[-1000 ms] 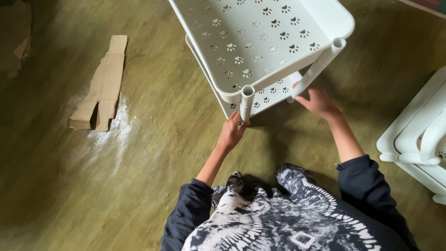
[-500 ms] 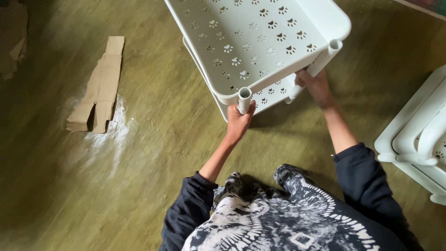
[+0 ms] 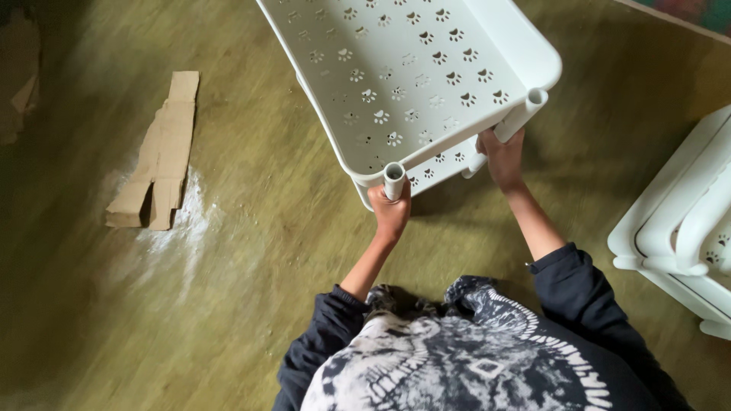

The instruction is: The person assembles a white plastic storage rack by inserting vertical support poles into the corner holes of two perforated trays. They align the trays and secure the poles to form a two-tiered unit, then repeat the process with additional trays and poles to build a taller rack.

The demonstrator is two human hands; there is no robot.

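We have a white plastic shelf rack (image 3: 411,76) in front of us, two perforated trays stacked on short tubular posts, tilted up off the olive-green floor (image 3: 251,251) and leaning away from our body. It looks light for its bulk, thin moulded plastic with paw-shaped cut-outs, stiff enough at the rim but likely to flex in the tray floors, so we judge the corner posts the soundest place to take hold. Our left hand (image 3: 391,211) is curled closed around the near post (image 3: 394,180) just under the upper tray's corner. Our right hand (image 3: 501,158) wraps the right corner post (image 3: 520,116), fingers closed round it below the tray rim. The smooth posts could slip or pull out of their sockets if we twist them, we think. Further out, a flattened strip of cardboard (image 3: 158,156) lies well apart to the left beside a dusting of white powder (image 3: 186,224), and more white tray pieces (image 3: 681,228) rest at the right edge.
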